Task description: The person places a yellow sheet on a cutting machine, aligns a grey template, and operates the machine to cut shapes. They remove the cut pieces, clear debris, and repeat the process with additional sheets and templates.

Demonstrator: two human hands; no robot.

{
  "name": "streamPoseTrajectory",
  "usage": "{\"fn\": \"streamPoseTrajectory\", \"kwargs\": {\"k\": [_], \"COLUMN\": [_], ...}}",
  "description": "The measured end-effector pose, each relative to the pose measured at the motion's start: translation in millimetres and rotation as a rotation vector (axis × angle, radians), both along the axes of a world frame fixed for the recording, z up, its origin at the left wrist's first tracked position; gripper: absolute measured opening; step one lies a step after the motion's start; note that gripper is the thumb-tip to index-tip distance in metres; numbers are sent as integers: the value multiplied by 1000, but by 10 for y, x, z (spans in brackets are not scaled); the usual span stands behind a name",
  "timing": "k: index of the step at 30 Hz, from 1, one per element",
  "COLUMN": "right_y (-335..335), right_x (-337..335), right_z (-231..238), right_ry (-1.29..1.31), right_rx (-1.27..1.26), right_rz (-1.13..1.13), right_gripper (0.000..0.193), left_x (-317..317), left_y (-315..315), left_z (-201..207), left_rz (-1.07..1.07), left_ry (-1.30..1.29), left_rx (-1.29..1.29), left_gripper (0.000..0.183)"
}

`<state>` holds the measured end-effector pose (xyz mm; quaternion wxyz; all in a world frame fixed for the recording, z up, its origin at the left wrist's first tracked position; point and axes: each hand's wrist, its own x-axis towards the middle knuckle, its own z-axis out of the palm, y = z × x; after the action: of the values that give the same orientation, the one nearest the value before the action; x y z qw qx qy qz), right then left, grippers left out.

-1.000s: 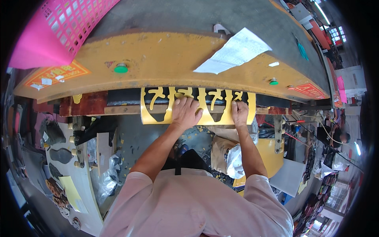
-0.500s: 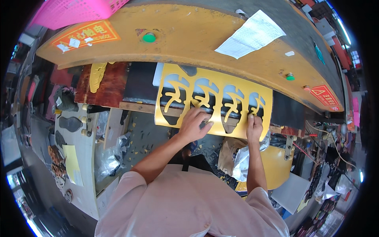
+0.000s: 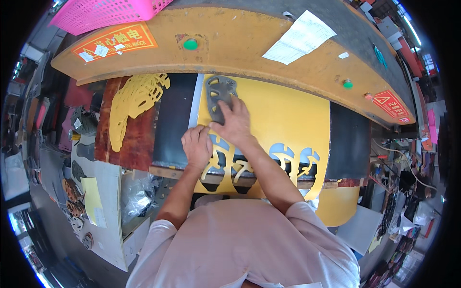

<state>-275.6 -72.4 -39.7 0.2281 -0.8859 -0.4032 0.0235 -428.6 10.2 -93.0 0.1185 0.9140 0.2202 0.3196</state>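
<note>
A yellow sheet (image 3: 283, 113) lies over the dark work surface, with a row of shoe-part cutouts along its near side. On its far left part rests a grey, sole-shaped cutting die (image 3: 222, 89) with openings through it. My right hand (image 3: 234, 124) grips the die's near end, fingers over its top and thumb at its lower edge. Beside it, my left hand (image 3: 197, 145) is closed at the sheet's left edge, its fingers curled; its hold on the sheet is partly hidden. White material shows under the sheet's left edge.
Yellow cut pieces (image 3: 137, 98) are piled on the reddish-brown board at left. A yellow machine beam (image 3: 240, 43) with green buttons (image 3: 190, 44) spans the far side, bearing a paper (image 3: 300, 37) and a pink basket (image 3: 108, 14). A side table (image 3: 103, 182) stands at lower left.
The yellow sheet has shifted toward me, so its uncut far part shows. My right hand has moved far left onto the cutting die; my left hand has moved left. More yellow pieces show at left.
</note>
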Motion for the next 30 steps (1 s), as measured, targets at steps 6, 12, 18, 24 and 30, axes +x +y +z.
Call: {"fn": "streamPoseTrajectory", "kwargs": {"k": [6, 12, 18, 24, 30], "right_y": [129, -249, -563, -788, -1213], "right_x": [-425, -2, 236, 213, 203], "right_z": [-82, 442, 692, 453, 284], "right_ry": [-42, 716, 1134, 1370, 776], "right_rx": [-65, 273, 347, 682, 613], "right_rz": [-51, -84, -164, -146, -199], "right_gripper": [74, 74, 74, 80, 72], "left_x": [-508, -760, -797, -104, 387], "left_y": [-208, -369, -423, -248, 316], "left_z": [-101, -107, 187, 454, 469], "left_rz": [-27, -47, -86, 45, 220], "left_ry": [-13, 23, 100, 41, 110], "left_rx": [0, -17, -183, -787, -1096], "left_gripper": [39, 40, 40, 58, 36]}}
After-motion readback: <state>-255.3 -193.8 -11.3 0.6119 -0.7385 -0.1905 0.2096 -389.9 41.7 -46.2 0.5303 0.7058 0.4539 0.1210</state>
